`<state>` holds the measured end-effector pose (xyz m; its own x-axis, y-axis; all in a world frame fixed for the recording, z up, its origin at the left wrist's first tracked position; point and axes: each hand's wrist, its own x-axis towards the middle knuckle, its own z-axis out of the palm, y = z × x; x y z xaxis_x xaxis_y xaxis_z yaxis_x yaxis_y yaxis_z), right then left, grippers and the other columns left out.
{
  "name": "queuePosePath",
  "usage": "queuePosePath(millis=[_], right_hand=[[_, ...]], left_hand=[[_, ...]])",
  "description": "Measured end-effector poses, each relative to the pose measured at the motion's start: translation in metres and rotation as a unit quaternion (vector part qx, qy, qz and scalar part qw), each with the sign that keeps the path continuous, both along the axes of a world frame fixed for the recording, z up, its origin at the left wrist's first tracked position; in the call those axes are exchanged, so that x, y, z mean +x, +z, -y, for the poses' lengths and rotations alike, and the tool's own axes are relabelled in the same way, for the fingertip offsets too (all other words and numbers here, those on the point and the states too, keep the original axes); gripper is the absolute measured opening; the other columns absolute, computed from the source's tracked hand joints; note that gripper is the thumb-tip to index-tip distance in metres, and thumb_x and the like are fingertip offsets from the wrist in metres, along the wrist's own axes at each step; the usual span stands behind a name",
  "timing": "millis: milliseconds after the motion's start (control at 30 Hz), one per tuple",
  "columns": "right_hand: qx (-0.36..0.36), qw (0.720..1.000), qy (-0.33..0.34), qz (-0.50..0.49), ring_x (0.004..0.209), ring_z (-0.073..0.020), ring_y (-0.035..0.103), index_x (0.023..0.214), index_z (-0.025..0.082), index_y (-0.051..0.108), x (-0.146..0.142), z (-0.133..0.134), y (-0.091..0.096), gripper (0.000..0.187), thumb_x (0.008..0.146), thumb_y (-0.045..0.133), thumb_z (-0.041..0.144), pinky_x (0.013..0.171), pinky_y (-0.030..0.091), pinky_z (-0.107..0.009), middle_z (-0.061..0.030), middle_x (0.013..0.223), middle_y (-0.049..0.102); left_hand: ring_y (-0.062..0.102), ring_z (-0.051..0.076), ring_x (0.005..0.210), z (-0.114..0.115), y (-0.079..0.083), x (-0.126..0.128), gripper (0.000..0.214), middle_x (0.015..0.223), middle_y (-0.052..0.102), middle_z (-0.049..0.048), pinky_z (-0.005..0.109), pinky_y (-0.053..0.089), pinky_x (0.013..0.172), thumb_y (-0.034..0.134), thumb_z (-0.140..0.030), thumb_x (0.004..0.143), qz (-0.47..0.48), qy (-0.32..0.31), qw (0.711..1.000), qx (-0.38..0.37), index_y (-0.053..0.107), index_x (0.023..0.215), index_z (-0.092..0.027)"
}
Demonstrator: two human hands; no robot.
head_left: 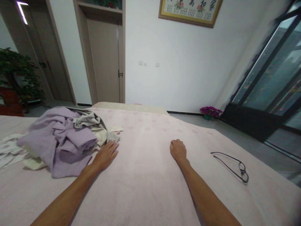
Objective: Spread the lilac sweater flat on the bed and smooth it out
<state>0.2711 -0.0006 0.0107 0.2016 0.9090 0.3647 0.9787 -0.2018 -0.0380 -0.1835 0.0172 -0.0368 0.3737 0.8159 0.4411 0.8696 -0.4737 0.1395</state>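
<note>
My left hand lies flat on the pink bedcover, fingers stretched out, its edge touching a heap of clothes made of lilac, grey and cream garments. My right hand rests on the cover further right, fingers curled under into a loose fist with nothing visible in it. A pair of black-framed glasses lies on the cover to the right of that hand, apart from it.
White cloth lies at the far left of the bed. Beyond the bed are a closed wooden door, a potted plant, a pot of purple flowers on the floor and a glass sliding door.
</note>
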Motion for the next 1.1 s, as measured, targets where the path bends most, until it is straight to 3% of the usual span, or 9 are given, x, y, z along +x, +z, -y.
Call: queuePosePath(millis=[300, 1100], right_hand=[[0.000, 0.999, -0.036, -0.006, 0.123, -0.0294, 0.050, 0.124, 0.016, 0.063, 0.000, -0.001, -0.005, 0.037, 0.098, 0.041, 0.031, 0.100, 0.037, -0.039, -0.0181, 0.134, 0.057], [-0.016, 1.000, -0.005, -0.022, 0.124, -0.0298, 0.052, 0.129, 0.019, 0.062, 0.004, 0.000, -0.012, 0.040, 0.098, 0.040, 0.031, 0.100, 0.039, -0.040, -0.0154, 0.136, 0.059]], left_hand=[[0.046, 0.030, 0.138, 0.002, 0.001, 0.000, 0.046, 0.145, 0.055, 0.0152, 0.049, 0.037, 0.116, 0.042, -0.040, 0.098, 0.010, 0.000, 1.000, -0.003, 0.062, 0.133, -0.017], [0.051, 0.027, 0.133, 0.007, 0.007, 0.004, 0.043, 0.140, 0.059, 0.0135, 0.046, 0.037, 0.116, 0.042, -0.035, 0.097, 0.029, 0.023, 0.999, -0.005, 0.066, 0.127, -0.018]])
